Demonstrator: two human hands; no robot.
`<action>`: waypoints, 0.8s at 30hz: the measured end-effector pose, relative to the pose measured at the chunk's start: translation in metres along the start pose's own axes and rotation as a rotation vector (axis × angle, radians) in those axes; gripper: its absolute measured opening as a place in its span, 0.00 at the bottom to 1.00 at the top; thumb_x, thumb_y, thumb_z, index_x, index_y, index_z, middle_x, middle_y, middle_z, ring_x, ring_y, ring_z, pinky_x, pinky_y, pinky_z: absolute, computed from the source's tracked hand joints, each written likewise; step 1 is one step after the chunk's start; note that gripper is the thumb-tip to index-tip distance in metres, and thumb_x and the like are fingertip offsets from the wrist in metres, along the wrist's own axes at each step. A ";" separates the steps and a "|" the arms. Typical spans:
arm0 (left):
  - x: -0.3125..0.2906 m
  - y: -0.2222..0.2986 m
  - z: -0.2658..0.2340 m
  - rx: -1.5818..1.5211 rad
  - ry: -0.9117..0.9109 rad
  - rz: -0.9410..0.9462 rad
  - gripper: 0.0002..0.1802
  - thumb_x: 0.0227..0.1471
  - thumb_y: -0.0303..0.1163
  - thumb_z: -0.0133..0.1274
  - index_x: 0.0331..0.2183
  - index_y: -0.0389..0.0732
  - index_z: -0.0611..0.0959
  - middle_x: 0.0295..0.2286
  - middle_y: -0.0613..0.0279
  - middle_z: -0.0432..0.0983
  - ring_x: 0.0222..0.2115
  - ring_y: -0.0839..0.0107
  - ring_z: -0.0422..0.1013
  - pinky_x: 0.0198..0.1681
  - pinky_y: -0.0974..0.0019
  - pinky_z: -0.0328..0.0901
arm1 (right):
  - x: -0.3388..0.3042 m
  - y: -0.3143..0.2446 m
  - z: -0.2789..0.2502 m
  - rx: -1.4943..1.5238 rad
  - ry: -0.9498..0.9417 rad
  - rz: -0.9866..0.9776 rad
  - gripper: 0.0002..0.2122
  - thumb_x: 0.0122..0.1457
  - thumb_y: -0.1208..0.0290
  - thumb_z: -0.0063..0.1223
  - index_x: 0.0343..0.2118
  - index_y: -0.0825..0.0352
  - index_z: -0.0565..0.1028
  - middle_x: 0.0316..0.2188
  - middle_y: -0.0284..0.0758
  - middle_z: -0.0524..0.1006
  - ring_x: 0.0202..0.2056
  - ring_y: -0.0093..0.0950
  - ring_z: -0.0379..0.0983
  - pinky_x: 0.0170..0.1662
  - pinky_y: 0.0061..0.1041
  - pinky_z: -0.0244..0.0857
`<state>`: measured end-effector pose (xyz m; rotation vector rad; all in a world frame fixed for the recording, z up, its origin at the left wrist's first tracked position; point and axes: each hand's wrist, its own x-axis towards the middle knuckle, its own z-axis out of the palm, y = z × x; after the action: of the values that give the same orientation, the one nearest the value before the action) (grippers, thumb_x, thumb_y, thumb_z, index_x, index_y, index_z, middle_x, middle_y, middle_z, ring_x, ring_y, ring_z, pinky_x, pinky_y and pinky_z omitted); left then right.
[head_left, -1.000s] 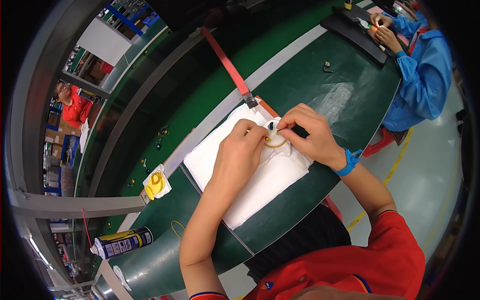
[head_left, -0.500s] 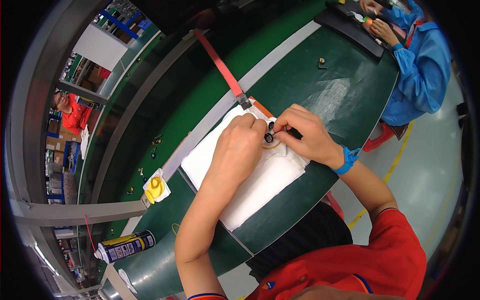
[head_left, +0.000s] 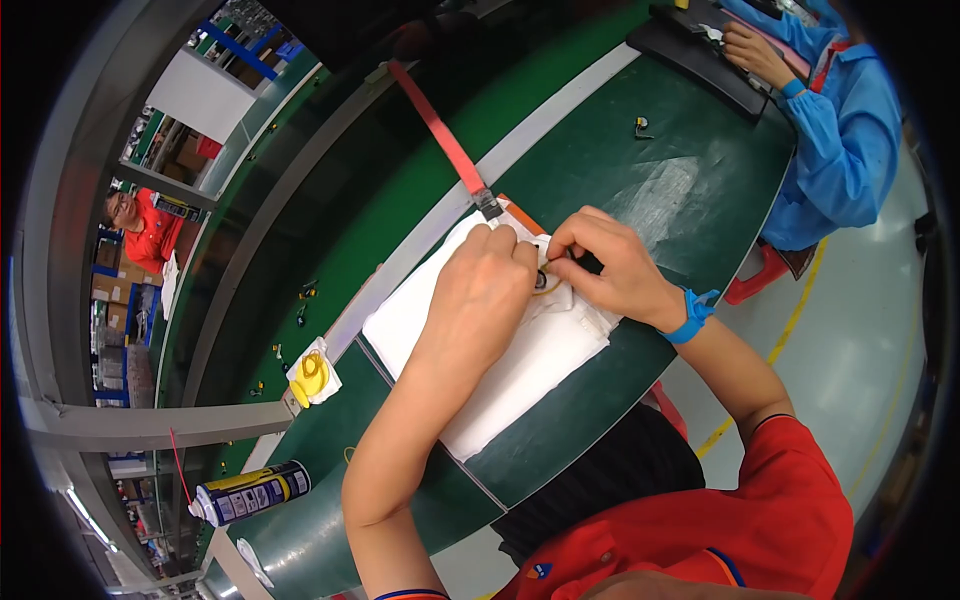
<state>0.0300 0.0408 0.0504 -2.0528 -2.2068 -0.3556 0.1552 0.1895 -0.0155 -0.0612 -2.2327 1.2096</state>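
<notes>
On the folded white cloth [head_left: 510, 375], my hands meet over a small black round part [head_left: 541, 279], mostly hidden by fingers. My left hand [head_left: 488, 285] is closed around its left side, knuckles up. From the right, my right hand [head_left: 610, 262] pinches thumb and forefinger together at the part's edge; anything between those tips is too small to name. A thin yellow band [head_left: 548, 291] curves just below the part on the cloth.
A red bar [head_left: 438, 130] reaches across the green conveyor, which carries several small black-and-yellow parts [head_left: 307, 291]. Yellow rings [head_left: 312, 372] lie on a white pad at left. Nearer stands a tilted spray can [head_left: 250, 493]. A co-worker in blue [head_left: 850, 130] sits at far right.
Less of the black part shows now, as my left fingers have shifted slightly over it. Small parts on the conveyor have moved toward the lower left. The co-worker's hands have moved.
</notes>
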 end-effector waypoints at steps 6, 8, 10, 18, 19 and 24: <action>-0.003 -0.001 0.007 -0.048 0.041 0.002 0.04 0.44 0.21 0.56 0.28 0.34 0.81 0.30 0.53 0.74 0.34 0.60 0.72 0.39 0.62 0.71 | -0.001 0.001 0.001 0.000 0.008 -0.062 0.08 0.51 0.85 0.62 0.30 0.68 0.74 0.28 0.33 0.75 0.31 0.29 0.70 0.32 0.26 0.65; -0.003 0.000 0.010 0.072 0.079 -0.021 0.05 0.44 0.22 0.56 0.28 0.34 0.81 0.30 0.53 0.74 0.33 0.60 0.72 0.39 0.61 0.70 | -0.001 0.002 0.001 -0.075 0.062 -0.081 0.08 0.51 0.85 0.62 0.30 0.68 0.74 0.27 0.33 0.75 0.30 0.29 0.70 0.32 0.25 0.65; -0.006 0.000 0.012 0.041 0.080 -0.039 0.05 0.45 0.22 0.56 0.29 0.34 0.81 0.30 0.53 0.74 0.34 0.58 0.72 0.39 0.60 0.70 | 0.001 0.004 0.005 -0.112 0.091 -0.124 0.08 0.51 0.84 0.62 0.30 0.68 0.75 0.27 0.33 0.75 0.30 0.29 0.70 0.32 0.25 0.65; -0.070 0.016 -0.016 -0.385 -0.066 -0.135 0.06 0.47 0.22 0.60 0.32 0.36 0.81 0.29 0.54 0.76 0.32 0.54 0.73 0.37 0.56 0.69 | -0.021 -0.021 0.006 0.043 -0.002 -0.165 0.08 0.49 0.84 0.64 0.30 0.67 0.76 0.31 0.34 0.79 0.32 0.30 0.74 0.35 0.26 0.68; -0.077 0.013 -0.017 -0.373 -0.039 -0.149 0.07 0.47 0.21 0.60 0.32 0.36 0.82 0.29 0.54 0.76 0.32 0.54 0.74 0.37 0.56 0.69 | -0.025 -0.027 0.011 0.048 -0.002 -0.158 0.08 0.49 0.84 0.64 0.30 0.67 0.76 0.31 0.34 0.79 0.32 0.30 0.74 0.35 0.26 0.68; -0.069 0.006 -0.001 -0.286 0.055 -0.209 0.06 0.49 0.23 0.60 0.32 0.37 0.82 0.30 0.55 0.76 0.33 0.55 0.74 0.37 0.56 0.70 | -0.012 -0.030 0.024 -0.094 0.083 -0.261 0.09 0.48 0.85 0.62 0.30 0.67 0.75 0.30 0.36 0.78 0.32 0.36 0.75 0.35 0.31 0.69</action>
<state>0.0418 -0.0260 0.0357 -1.9089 -2.4650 -0.7788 0.1593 0.1501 -0.0076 0.1374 -2.1461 0.9456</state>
